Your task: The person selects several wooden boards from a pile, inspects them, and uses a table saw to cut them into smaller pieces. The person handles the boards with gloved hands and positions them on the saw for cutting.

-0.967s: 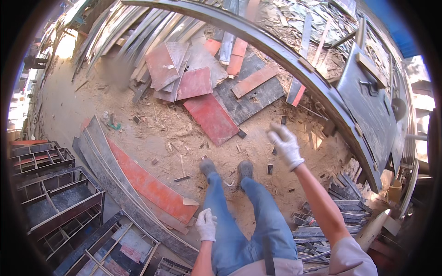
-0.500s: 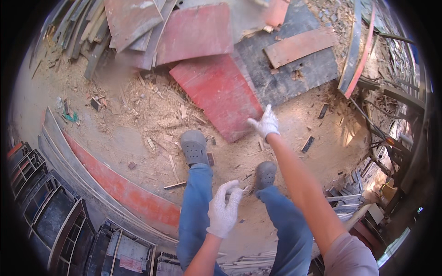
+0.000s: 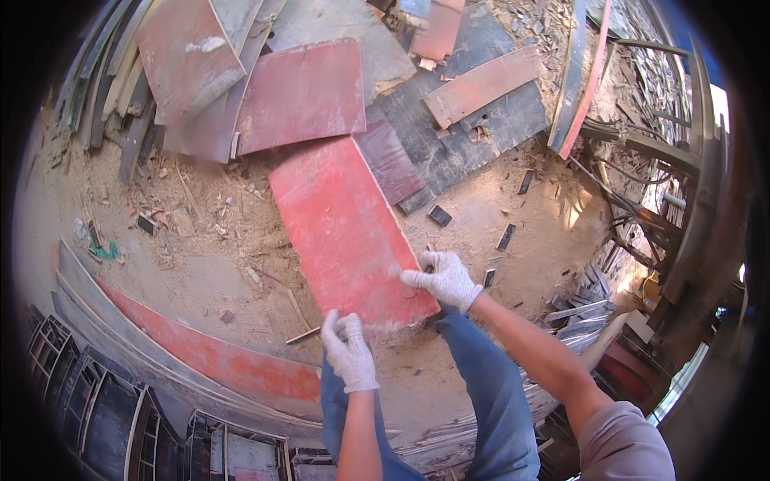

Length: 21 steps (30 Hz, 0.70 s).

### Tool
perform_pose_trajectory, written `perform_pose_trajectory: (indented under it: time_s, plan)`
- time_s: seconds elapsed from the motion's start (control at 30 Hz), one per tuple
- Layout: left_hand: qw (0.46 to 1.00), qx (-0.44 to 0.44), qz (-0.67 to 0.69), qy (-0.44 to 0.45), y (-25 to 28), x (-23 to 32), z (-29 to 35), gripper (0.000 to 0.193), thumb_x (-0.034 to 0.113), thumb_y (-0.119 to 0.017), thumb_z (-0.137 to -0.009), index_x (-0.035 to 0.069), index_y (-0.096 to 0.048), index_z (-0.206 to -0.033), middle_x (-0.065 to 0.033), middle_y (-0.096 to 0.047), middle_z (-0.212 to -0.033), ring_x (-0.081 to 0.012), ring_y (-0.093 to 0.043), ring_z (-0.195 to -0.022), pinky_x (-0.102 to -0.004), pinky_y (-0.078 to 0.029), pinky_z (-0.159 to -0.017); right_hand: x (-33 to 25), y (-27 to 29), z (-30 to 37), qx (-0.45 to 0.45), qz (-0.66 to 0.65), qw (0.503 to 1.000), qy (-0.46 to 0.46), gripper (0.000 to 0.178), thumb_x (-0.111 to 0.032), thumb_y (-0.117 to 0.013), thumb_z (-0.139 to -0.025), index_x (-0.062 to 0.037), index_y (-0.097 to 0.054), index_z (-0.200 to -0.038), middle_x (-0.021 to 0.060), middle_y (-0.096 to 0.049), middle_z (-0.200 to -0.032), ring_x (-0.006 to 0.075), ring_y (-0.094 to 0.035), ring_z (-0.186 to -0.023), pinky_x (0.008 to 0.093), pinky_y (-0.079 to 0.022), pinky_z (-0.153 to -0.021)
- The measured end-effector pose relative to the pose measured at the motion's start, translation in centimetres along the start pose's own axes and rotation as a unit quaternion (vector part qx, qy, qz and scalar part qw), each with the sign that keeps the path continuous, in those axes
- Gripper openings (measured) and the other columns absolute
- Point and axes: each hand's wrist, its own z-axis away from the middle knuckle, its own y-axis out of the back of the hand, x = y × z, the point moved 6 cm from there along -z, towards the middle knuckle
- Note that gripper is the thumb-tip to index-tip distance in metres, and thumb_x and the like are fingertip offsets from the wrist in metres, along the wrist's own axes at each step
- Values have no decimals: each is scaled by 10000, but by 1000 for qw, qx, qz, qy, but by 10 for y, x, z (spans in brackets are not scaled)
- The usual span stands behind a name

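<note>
A flat, rectangular red board with pale, worn edges [image 3: 349, 228] is lying between the person's hands and the heap ahead, its near end covering the person's feet from view. Its long axis is slanting from the near end at lower right toward the far end at upper left, so the far end is pointing ahead and slightly left. The white-gloved right hand [image 3: 447, 282] is closing its grip on the board's right edge near the near corner, pinching it with the thumb resting on the red face and the other fingertips partly hidden. The white-gloved left hand [image 3: 349, 353] is meeting the near left corner with its fingers bent and only slightly parted; whether that grip is pinching the edge, one cannot tell. Beyond the far end, a faded red, four-sided board [image 3: 305, 96] is lying in the heap, and a dark maroon panel [image 3: 389, 160] is showing just beside the red board's right edge. Farther right, a narrow pinkish-brown plank [image 3: 485, 84] is resting across a broad black panel [image 3: 505, 120]. Sawdust and wood scraps are covering much of the ground [image 3: 204, 276], while a long orange-red strip [image 3: 216, 345] is stretching along the left.
</note>
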Motion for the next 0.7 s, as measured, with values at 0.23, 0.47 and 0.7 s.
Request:
perform_pose_trajectory:
  time_s: [0.23,0.47,0.7]
  plan:
    - [967,-181,70,167,-15,-89,-14,707,526,-660,-1034,-54,-571,-1429,-179,-655,-1370,-248,-618,-1234,-383,-458,-1095,-68,13,95,-45,48,998,14,564,-581,-741,-886,-27,-695,-790,230,-685,-748,373,-696,-718,465,-523,-677]
    - [878,-141,331,317,-32,-67,27,507,327,-754,-1008,-39,-658,-1344,-114,-703,-1292,-215,-656,-1145,-376,-514,-1029,-48,66,99,-103,84,991,-29,606,-594,-675,-928,-9,-728,-1078,273,-729,-979,424,-727,-947,465,-558,-816]
    - [894,-7,399,203,20,-28,-13,430,111,-693,-1029,-26,-588,-1423,-109,-677,-1326,-223,-665,-1146,-372,-527,-1027,-97,87,-114,118,37,991,56,904,-719,-687,-879,115,-640,-1224,270,-736,-1130,355,-706,-1046,431,-544,-948]
